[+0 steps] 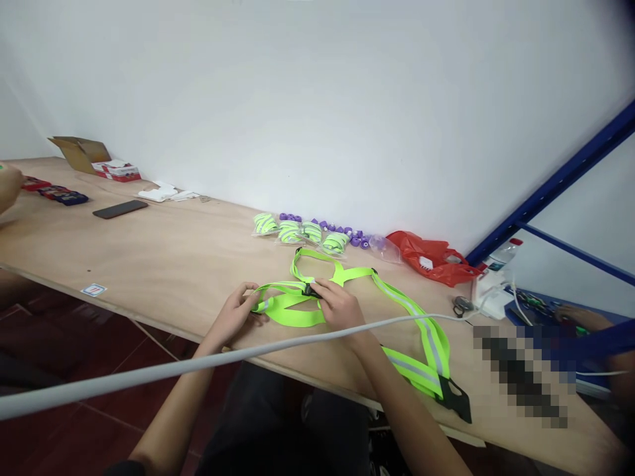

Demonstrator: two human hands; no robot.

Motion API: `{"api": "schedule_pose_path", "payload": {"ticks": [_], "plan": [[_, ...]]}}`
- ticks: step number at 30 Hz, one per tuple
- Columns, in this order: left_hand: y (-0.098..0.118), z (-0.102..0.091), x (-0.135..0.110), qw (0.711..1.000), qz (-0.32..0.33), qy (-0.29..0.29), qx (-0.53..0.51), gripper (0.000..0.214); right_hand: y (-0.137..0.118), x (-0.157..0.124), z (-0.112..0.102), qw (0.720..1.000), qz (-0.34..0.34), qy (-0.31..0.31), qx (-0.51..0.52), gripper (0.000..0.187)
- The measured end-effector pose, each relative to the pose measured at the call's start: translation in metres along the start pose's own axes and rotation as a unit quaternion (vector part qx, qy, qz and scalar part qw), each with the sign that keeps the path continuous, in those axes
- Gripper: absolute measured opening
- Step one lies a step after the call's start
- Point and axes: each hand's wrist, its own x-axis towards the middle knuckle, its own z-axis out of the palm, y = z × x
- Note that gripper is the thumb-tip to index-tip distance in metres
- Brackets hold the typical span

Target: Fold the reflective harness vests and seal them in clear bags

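A neon-green reflective strap harness (pixel 397 297) lies spread on the wooden table (pixel 173 258). My left hand (pixel 238 311) pinches a folded loop of its strap at the left end. My right hand (pixel 340 305) has its fingers closed on the strap beside a small black buckle (pixel 310 289). The harness's wide band with a grey reflective stripe runs right to a black end clip (pixel 456 396) at the table's front edge.
Several bagged green straps (pixel 297 231) and purple pieces (pixel 347 233) lie by the wall, beside a red plastic bag (pixel 431 254). A black phone (pixel 120 209), cardboard box (pixel 79 152) and white papers sit far left. A white cable (pixel 198 362) crosses in front. Another person's hand (pixel 580 318) is right.
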Motion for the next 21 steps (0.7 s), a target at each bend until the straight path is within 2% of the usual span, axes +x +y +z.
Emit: {"api": "schedule_pose_path", "payload": {"ticks": [5, 8, 12, 18, 21], "plan": [[0.002, 0.004, 0.002, 0.999, -0.033, -0.003, -0.042, 0.059, -0.030, -0.008, 0.024, 0.999, -0.018, -0.032, -0.011, 0.053], [0.006, 0.001, 0.001, 0.997, -0.040, -0.003, -0.063, 0.060, -0.038, -0.015, 0.039, 0.997, -0.021, -0.067, 0.010, 0.054], [0.011, -0.008, -0.003, 0.995, -0.040, -0.017, -0.085, 0.067, -0.021, -0.024, 0.049, 0.995, 0.006, -0.098, 0.023, 0.056], [0.014, -0.020, -0.008, 0.996, -0.004, -0.067, -0.066, 0.063, 0.009, -0.043, 0.041, 0.995, 0.026, -0.095, 0.024, 0.058], [0.013, -0.017, -0.005, 1.000, -0.004, -0.020, 0.003, 0.053, 0.016, -0.052, 0.035, 0.995, 0.037, -0.093, 0.028, 0.056]]}}
